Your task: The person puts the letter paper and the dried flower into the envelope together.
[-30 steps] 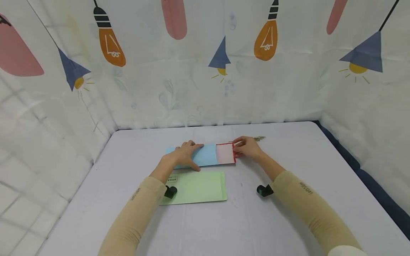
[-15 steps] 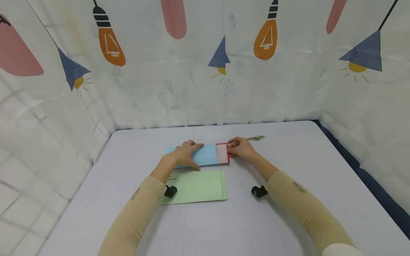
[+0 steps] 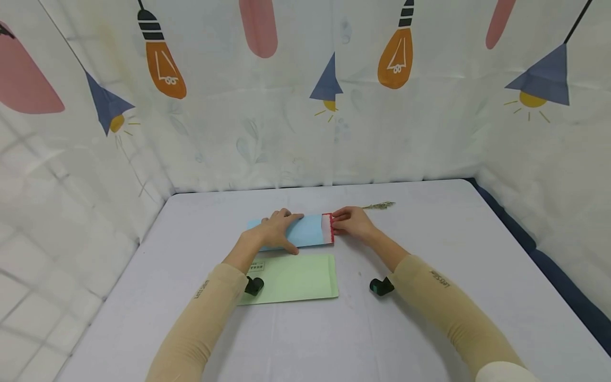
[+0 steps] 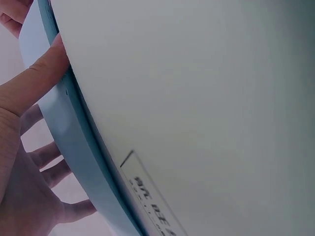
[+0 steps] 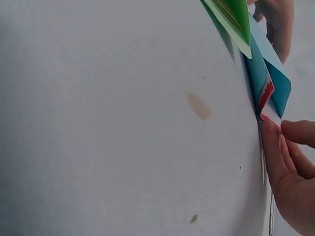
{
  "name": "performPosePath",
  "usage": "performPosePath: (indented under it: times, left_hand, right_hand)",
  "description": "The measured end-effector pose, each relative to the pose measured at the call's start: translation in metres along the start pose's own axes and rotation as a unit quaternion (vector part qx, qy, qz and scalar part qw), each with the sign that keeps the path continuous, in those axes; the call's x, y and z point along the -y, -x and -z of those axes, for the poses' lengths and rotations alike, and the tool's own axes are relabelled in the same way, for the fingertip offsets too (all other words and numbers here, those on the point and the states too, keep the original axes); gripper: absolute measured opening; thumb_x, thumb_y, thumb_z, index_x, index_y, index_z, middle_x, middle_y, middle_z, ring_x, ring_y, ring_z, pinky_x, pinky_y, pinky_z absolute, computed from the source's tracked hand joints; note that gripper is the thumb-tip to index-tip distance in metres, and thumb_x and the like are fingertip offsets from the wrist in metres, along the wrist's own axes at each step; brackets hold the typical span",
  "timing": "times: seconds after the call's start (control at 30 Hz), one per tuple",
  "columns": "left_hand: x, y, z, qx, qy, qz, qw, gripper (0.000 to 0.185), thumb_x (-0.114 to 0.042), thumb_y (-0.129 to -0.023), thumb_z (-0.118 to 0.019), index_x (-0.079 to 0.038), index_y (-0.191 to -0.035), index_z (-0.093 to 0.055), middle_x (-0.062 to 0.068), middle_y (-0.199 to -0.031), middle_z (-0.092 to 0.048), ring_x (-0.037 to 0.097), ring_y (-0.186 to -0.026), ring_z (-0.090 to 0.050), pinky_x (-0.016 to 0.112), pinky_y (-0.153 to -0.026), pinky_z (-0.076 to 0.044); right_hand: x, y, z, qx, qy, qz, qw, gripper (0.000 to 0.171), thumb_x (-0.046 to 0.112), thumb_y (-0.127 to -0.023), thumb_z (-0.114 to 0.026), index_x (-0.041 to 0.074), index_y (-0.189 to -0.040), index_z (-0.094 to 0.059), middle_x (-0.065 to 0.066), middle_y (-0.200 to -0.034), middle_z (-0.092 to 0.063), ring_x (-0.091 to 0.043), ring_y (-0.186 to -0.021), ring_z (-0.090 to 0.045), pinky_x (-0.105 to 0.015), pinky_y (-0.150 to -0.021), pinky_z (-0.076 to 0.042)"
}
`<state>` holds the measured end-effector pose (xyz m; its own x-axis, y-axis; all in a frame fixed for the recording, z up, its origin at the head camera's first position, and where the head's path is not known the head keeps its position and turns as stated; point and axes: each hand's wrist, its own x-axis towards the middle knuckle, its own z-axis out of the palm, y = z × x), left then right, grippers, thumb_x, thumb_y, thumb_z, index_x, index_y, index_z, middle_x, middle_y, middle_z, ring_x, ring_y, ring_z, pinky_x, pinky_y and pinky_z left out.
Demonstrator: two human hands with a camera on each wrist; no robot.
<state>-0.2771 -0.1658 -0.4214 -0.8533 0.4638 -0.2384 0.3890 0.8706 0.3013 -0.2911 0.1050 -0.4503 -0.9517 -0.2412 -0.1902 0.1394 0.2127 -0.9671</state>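
Note:
A light-blue envelope (image 3: 306, 230) lies across the far part of the table. My left hand (image 3: 274, 229) spans its width, thumb at the near edge and fingers at the far edge. In the right wrist view the envelope (image 5: 280, 91) gapes at its right end. A pale pink card (image 3: 326, 229) with a red scalloped border sits mostly inside that end. My right hand (image 3: 354, 222) pinches the card's outer edge between thumb and fingers. Nearer me lies a light-green envelope (image 3: 296, 278) with a printed box, its left part hidden by my left arm.
A thin dried sprig (image 3: 380, 205) lies behind my right hand. White cloth covers the table (image 3: 429, 228). Printed curtains (image 3: 286, 148) hang along the back and sides. Each wrist carries a small black camera.
My right hand has moved left, sliding the card deeper into the blue envelope, so only a narrow strip shows. More of the sprig is uncovered. The left hand has stayed in place.

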Motion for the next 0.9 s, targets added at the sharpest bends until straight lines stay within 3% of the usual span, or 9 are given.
performPosePath:
  times: [0.9]
  left_hand:
    - [-0.001, 0.000, 0.000, 0.004, 0.001, 0.006, 1.0000, 0.105, -0.049, -0.080, -0.087, -0.022, -0.163, -0.030, 0.015, -0.154, -0.035, 0.035, -0.142, -0.033, 0.060, -0.110, -0.030]
  right_hand:
    - [0.002, -0.002, -0.018, 0.018, 0.005, 0.022, 1.000, 0.035, 0.000, -0.095, -0.073, -0.004, -0.128, -0.061, -0.019, -0.115, -0.071, -0.027, -0.104, -0.071, -0.034, -0.087, -0.058]
